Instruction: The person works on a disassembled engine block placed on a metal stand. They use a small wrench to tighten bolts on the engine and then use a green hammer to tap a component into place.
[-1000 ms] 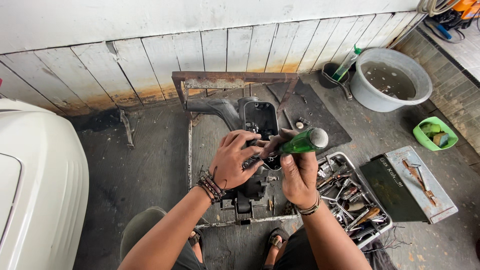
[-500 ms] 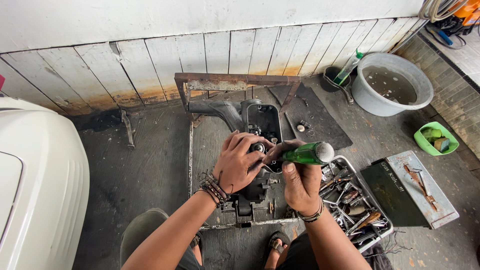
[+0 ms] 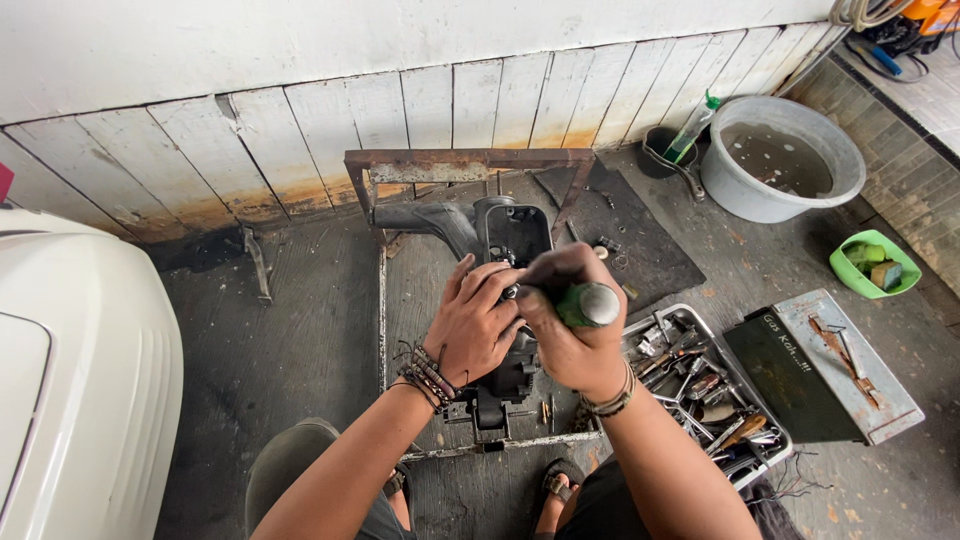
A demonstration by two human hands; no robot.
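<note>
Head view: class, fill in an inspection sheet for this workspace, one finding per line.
Surface: grey plank floor, stained.
Job's things: black engine part on a rusty metal stand; green-handled screwdriver.
Clutter: tool tray, metal toolbox, grey basin, green bowl.
Grippers: left hand steadies the part; right hand grips the screwdriver.
Cables: hose coil, top right.
Surroundings: white plank wall; white body panel on the left.

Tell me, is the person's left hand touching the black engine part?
Touching. The head view shows the left hand lying flat on the black engine part, fingers pressed onto it beside the right hand.
</note>
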